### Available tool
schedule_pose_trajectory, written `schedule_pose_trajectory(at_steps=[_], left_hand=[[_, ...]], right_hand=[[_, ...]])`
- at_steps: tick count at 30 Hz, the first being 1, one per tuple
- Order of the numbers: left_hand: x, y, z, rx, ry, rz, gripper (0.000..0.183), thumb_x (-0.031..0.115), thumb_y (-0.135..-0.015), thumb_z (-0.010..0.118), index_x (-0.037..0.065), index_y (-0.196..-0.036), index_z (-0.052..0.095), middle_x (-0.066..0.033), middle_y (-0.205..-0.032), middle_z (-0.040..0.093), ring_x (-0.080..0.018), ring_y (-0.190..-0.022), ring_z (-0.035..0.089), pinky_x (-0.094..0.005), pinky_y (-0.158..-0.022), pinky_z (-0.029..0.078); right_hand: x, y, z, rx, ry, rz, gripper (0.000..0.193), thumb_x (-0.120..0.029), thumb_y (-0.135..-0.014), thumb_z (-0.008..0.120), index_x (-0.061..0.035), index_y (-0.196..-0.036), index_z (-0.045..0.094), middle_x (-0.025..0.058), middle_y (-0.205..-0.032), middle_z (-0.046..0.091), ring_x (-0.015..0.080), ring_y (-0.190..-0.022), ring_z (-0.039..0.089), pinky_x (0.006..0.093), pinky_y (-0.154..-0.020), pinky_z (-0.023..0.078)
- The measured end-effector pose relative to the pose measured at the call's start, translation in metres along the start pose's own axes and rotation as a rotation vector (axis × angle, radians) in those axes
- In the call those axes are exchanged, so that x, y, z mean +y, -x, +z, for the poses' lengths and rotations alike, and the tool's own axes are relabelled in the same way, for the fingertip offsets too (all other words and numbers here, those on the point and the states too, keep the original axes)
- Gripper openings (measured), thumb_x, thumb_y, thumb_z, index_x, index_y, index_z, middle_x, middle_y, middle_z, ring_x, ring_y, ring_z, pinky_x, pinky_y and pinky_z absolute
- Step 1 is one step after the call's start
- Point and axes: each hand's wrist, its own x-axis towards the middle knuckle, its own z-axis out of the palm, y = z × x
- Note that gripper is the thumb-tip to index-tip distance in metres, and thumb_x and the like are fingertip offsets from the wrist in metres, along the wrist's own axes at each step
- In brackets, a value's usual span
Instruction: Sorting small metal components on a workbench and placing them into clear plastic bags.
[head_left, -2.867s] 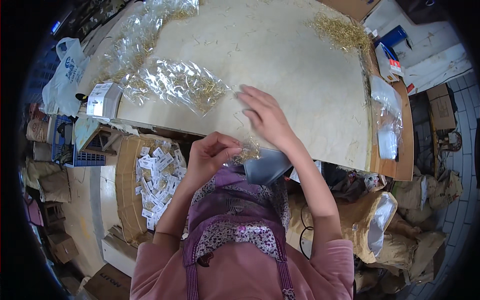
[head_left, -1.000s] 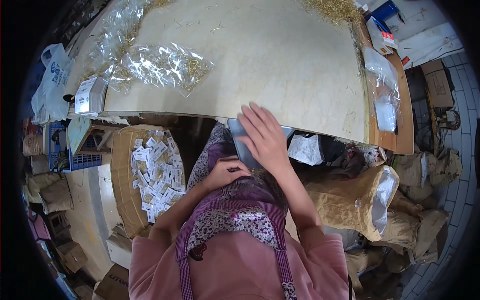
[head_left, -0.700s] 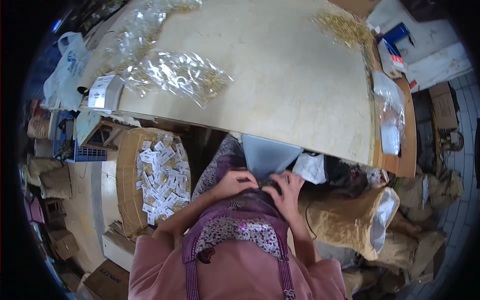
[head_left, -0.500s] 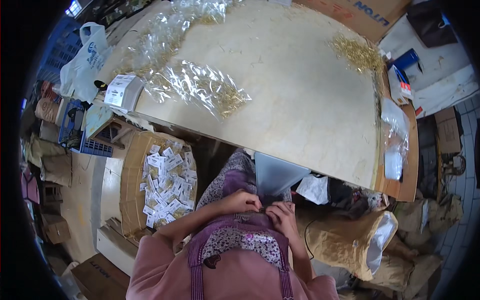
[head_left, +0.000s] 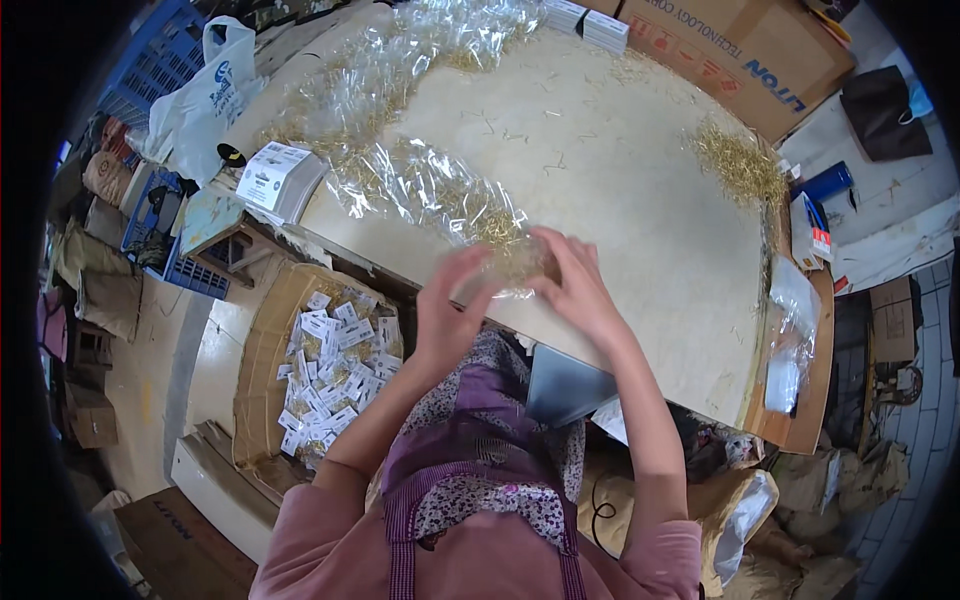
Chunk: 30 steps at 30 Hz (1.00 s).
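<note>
Both of my hands are over the near edge of the table, on either side of a small clear plastic bag (head_left: pixel 513 267) with thin gold-coloured pieces in it. My left hand (head_left: pixel 450 305) is smeared by motion, its thumb and fingers spread apart beside the bag. At the bag's right side, my right hand (head_left: pixel 582 292) also has thumb and fingers apart; whether the fingertips touch the plastic is unclear. Just beyond lies a heap of similar clear bags (head_left: pixel 420 190) with gold-coloured pieces. Below the table edge, a grey-blue flat piece (head_left: pixel 565 388) stands by my lap.
A stack of white printed cards (head_left: pixel 280 183) sits at the table's left corner. Bags with white cards fill an open carton (head_left: pixel 260 390) at lower left. Loose gold-coloured pieces (head_left: pixel 738 165) lie far right, near a large cardboard box (head_left: pixel 740 60). Brown sacks (head_left: pixel 740 510) stand lower right.
Both hands have risen from my lap to the table edge and moved apart. A small bag now shows between them. The view has shifted slightly.
</note>
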Motion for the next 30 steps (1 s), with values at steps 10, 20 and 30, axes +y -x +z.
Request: schedule_pose_trajectory(at_steps=[10, 20, 30], left_hand=[[-0.020, -0.042, 0.010, -0.100, -0.910, 0.385, 0.031, 0.016, -0.083, 0.061, 0.013, -0.113, 0.060, -0.0120, -0.137, 0.040, -0.0339, -0.133, 0.030, -0.0597, -0.108, 0.012], [-0.020, -0.040, 0.017, -0.028, -0.935, 0.449, 0.021, 0.016, -0.075, 0.070, 0.019, -0.096, 0.068, -0.0116, -0.140, 0.042, -0.0356, -0.135, 0.028, -0.0594, -0.111, 0.006], [-0.024, -0.039, 0.016, 0.093, -1.024, 0.473, 0.019, 0.005, -0.077, 0.064, 0.014, -0.094, 0.065, -0.0147, -0.135, 0.045, -0.0386, -0.131, 0.034, -0.0616, -0.109, 0.012]], right_hand=[[0.035, -0.055, -0.011, 0.154, 0.159, -0.121, 0.057, -0.015, -0.077, 0.069, -0.0097, -0.130, 0.047, 0.0110, -0.122, 0.047, 0.0267, -0.116, 0.043, 0.0373, -0.100, 0.028], [0.156, 0.009, -0.147, 0.458, 0.278, 0.293, 0.034, -0.023, -0.082, 0.067, -0.0110, -0.113, 0.060, 0.0095, -0.124, 0.049, 0.0264, -0.118, 0.046, 0.0393, -0.101, 0.028], [0.245, -0.024, -0.247, 0.756, 0.832, 0.349, 0.053, -0.003, -0.069, 0.063, -0.0116, -0.120, 0.054, 0.0160, -0.125, 0.047, 0.0319, -0.118, 0.044, 0.0484, -0.097, 0.032]])
